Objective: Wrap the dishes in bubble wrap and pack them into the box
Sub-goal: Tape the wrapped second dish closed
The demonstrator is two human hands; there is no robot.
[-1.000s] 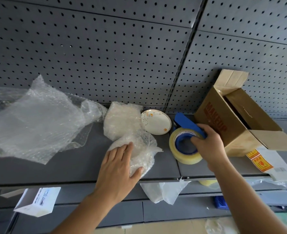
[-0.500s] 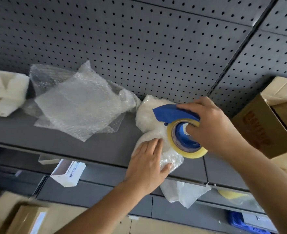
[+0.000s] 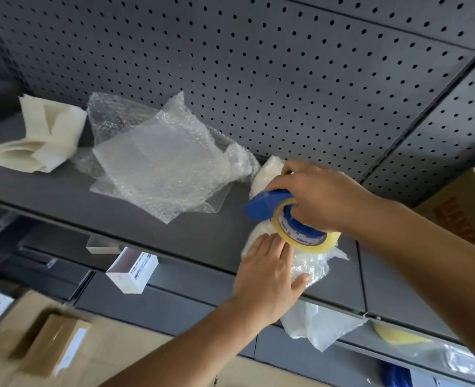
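A dish bundled in bubble wrap lies on the grey shelf. My left hand presses flat on the bundle's left side. My right hand grips a blue tape dispenser loaded with a roll of clear tape, held just over the bundle. A second wrapped bundle sits behind the dispenser, mostly hidden. Loose bubble wrap sheets lie to the left. Only a corner of the cardboard box shows at the right edge.
Folded white foam sheets rest at the shelf's far left. A pegboard wall backs the shelf. A small white carton juts from the shelf below, and brown cartons sit on the floor. A plastic bag hangs under the bundle.
My right hand has carried the tape dispenser from beside the box leftward and down over the wrapped bundle. The view swung left, so the plain plate and most of the box left the frame.
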